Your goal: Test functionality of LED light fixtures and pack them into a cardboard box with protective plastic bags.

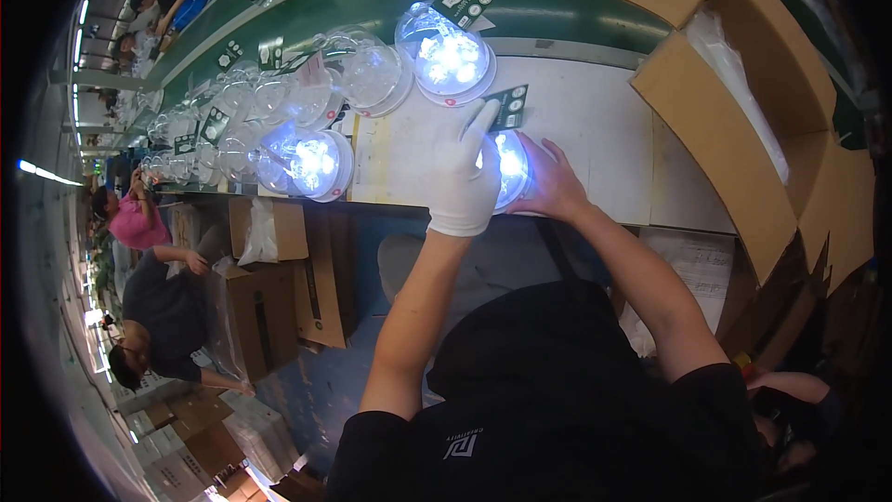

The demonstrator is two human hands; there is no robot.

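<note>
A lit clear globe lamp [510, 167] with a white glow inside stands on the white worktop in front of me. My left hand [463, 172], in a white glove, closes on its left side, with the fingers pointing up near a dark green tag [506, 109]. My right hand [555, 178], bare, grips the globe's right side with the thumb and fingers around it. Much of the globe is hidden behind the hands. Just beyond it sits another lit globe lamp [452, 63] on a white base, and to the left is a third lit one [311, 165].
Several unlit clear globes [372, 74] with tags line the bench to the left. An open cardboard box [725, 139] with white plastic lining stands at the right. A green conveyor belt [548, 0] runs behind. Cartons [260, 311] and co-workers [167, 307] are at the lower left.
</note>
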